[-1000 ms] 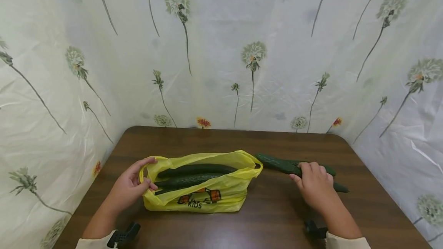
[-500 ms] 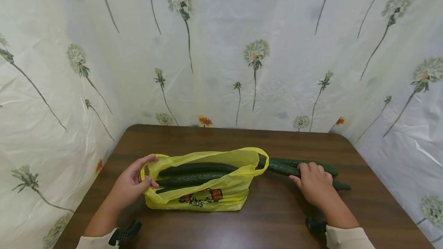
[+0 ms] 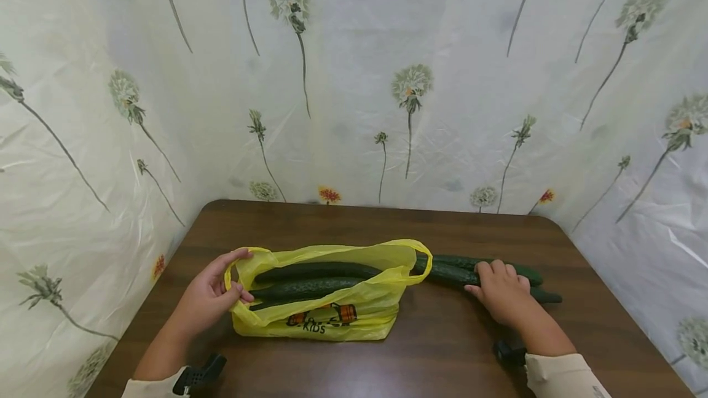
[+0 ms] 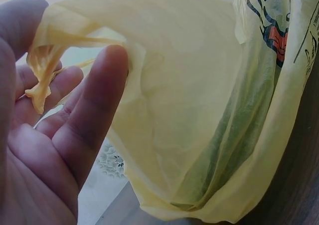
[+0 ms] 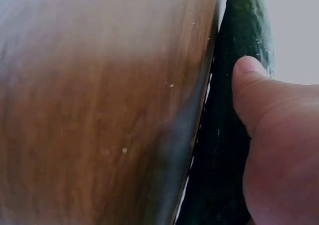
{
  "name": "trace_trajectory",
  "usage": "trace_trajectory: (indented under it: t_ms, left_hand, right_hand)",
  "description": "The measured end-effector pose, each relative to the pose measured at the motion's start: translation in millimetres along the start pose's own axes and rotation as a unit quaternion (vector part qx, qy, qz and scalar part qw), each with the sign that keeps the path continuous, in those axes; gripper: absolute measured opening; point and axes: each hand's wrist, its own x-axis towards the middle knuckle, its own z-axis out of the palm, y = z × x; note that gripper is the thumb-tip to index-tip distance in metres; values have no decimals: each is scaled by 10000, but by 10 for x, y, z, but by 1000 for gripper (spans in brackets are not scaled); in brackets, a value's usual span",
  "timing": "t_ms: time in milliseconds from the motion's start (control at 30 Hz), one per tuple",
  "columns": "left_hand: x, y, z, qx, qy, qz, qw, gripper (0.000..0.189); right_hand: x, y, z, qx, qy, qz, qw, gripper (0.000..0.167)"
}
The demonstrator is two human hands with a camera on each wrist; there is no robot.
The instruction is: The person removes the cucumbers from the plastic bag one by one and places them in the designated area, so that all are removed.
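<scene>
A yellow plastic bag (image 3: 354,324) with a printed picture lies left of the middle of the table, its mouth spread wide. Inside it two dark green cucumbers (image 3: 321,288) show, lying lengthwise; a sliver of green shows by the near edge. My left hand (image 3: 212,290) holds the bag's left handle, with fingers and thumb about the plastic (image 4: 174,85). On the right, my right hand (image 3: 503,293) grips a cucumber (image 3: 448,273) from above, thumb along its side (image 5: 219,135). Another cucumber (image 3: 525,272) lies behind it. Their left ends sit at the bag's right handle loop, partly hidden.
The brown wooden table (image 3: 310,373) has rounded far corners. Behind and on both sides hangs a pale flower-printed sheet (image 3: 343,78). Dark wrist cameras sit below both hands.
The gripped cucumber's left end has swung nearer and now lies at the bag's right handle loop. That loop has shifted right. My left hand has stayed almost still.
</scene>
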Motion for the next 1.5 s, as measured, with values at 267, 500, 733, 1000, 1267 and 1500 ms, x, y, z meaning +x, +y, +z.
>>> trace_trajectory:
  t_ms: [267,500,733,1000,1267,1500]
  left_hand:
    - [12,23,-8,170,23,-78,9998,62]
    - [-14,0,4,108,-4,-26,9999,62]
    - [-16,5,-2,159,-5,-37,9999,62]
    - [-9,3,-8,102,-33,-4,9999,63]
    - [-15,12,0,54,-52,22,10000,62]
    - [-12,33,-4,76,-87,26,9999,61]
  right_hand:
    - [11,68,-22,74,-115,-176,9998,45]
    - [16,126,49,56,8,-325,9995,48]
    - [26,147,64,43,46,-272,9996,49]
    - [19,141,61,125,90,-93,9998,55]
    - [-43,114,52,118,170,-81,9998,56]
    - [-75,103,45,71,315,-38,9995,60]
